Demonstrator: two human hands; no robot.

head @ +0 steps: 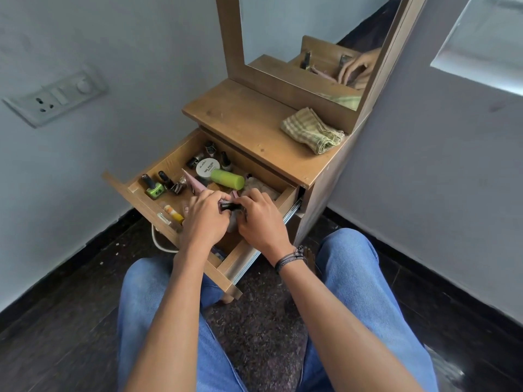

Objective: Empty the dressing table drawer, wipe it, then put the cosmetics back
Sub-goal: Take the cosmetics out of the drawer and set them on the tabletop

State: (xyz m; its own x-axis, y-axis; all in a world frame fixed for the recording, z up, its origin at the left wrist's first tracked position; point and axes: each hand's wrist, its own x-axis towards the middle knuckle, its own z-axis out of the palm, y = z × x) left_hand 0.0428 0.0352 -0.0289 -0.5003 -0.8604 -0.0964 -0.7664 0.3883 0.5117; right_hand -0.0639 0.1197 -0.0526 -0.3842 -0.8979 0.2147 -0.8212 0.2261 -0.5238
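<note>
Pale grey walls meet a dark floor in a corner where a small wooden dressing table stands with its mirror at the far side. Only the head view is given.

A striped green cloth lies folded on the tabletop at the right, apart from everything else. Below the top, the drawer is pulled out toward the person's knees and is full of cosmetics. On its left lie a green nail polish bottle and dark bottles beside it; a yellow tube rests against the near front wall. Farther in sit a round white jar and a lime green cylinder touching it, with a pink cone leaning between them and the hands.

Both hands are inside the drawer's near middle. The left hand has its fingers curled and pinches the end of a small dark tube; the right hand closes its fingers round the other end. What else lies under the palms I cannot tell.

Judging from this, emptying has barely begun: nothing from the drawer sits on the tabletop. Wiping and putting back all remain.
</note>
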